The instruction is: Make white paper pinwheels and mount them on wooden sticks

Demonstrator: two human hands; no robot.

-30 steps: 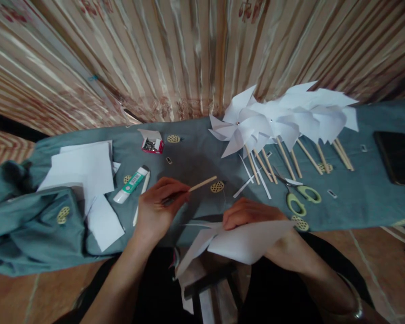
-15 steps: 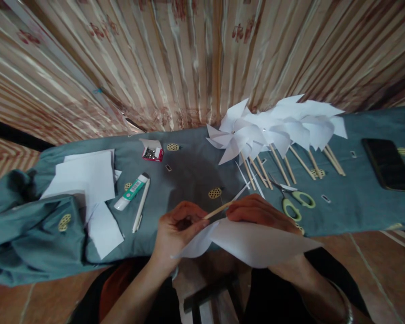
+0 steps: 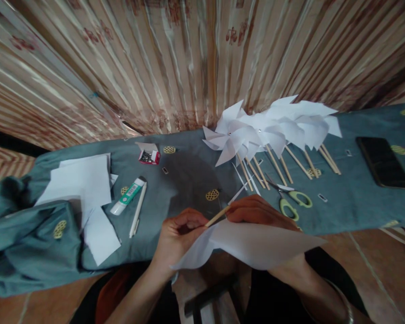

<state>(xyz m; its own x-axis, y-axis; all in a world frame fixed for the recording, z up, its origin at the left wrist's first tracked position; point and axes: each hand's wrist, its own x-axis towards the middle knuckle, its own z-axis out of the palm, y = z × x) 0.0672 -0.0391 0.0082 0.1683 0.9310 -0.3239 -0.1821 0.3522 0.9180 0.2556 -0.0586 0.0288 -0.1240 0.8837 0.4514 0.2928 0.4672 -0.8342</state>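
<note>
A white paper pinwheel (image 3: 256, 243) is held low over the table's front edge, its blades toward me. Behind it runs a thin wooden stick (image 3: 217, 216). My left hand (image 3: 180, 231) pinches the stick's left end between thumb and fingers. Around the stick's other end, my right hand (image 3: 259, 209) is closed, its fingers curled over the top; the paper hides its thumb and palm. Just right of that hand lie scissors (image 3: 292, 198) with green handles. Several finished white pinwheels (image 3: 273, 128) on wooden sticks lie in an overlapping row farther back.
On the left are white paper sheets (image 3: 87, 180), a glue stick (image 3: 128, 196) and a white pen (image 3: 138, 209). A small open box (image 3: 149, 154) of metal pins stands behind them. Paper strips (image 3: 238, 193) lie near the scissors, and a phone (image 3: 384, 162) rests at the right.
The view has shifted slightly, so table items appear a little farther left. The stick in my hands is tilted a bit more steeply; both hands keep their hold.
</note>
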